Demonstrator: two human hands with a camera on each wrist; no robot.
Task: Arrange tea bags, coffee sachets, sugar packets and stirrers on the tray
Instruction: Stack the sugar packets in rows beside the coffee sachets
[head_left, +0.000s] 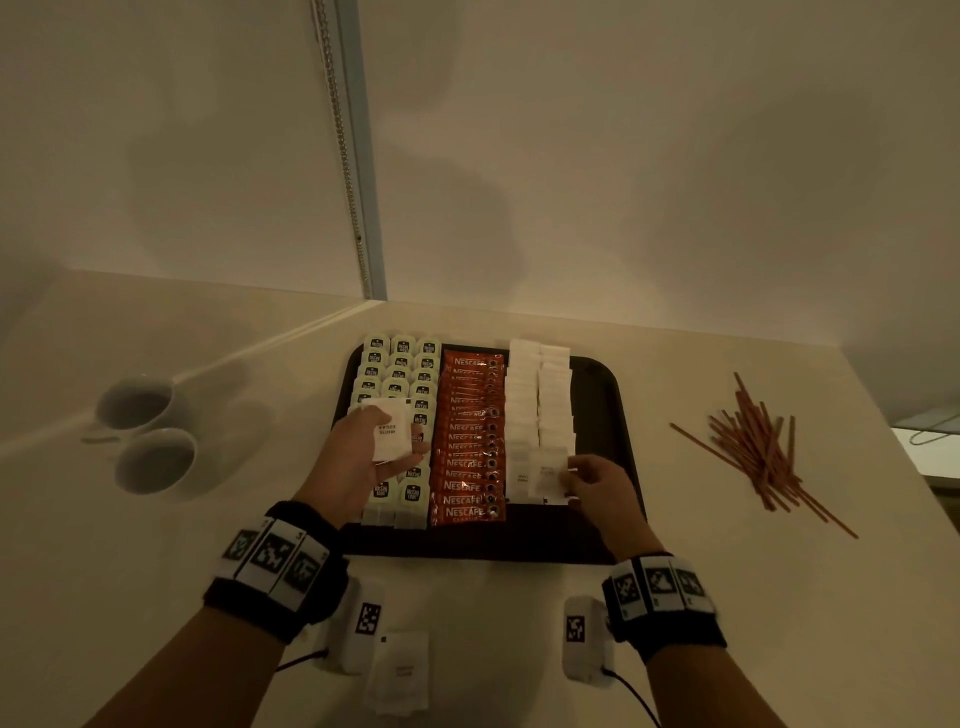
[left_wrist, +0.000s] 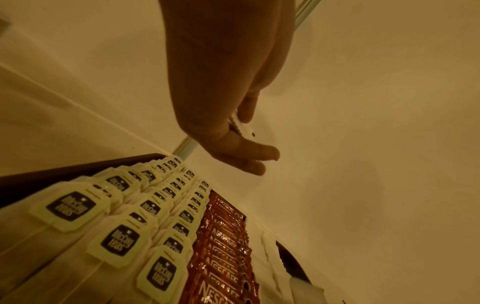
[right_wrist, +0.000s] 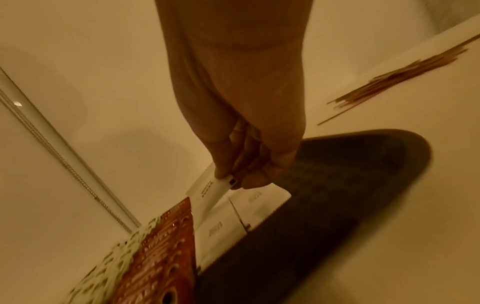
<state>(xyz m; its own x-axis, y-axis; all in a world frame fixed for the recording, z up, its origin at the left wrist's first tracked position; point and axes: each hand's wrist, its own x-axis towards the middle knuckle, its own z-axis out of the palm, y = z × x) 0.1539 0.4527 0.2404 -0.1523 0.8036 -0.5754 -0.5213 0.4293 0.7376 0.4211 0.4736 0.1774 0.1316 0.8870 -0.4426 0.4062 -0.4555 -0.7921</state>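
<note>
sugar packets (head_left: 540, 410) are lying in two white columns along the right part of the dark tray (head_left: 608, 405), beside the red nescafe sachets (head_left: 467, 431) in the middle and the mccoy tea bags (head_left: 397, 364) along its left edge. the right hand (head_left: 597, 491) is pinching one sugar packet (head_left: 545, 480) over the near end of those columns. the left hand (head_left: 363, 457) is holding a small stack of white sugar packets (head_left: 392, 431) (fingers curled round it) above the tea bags. stirrers (head_left: 758, 447) are lying loose near the counter's right edge, well apart from the tray.
</note>
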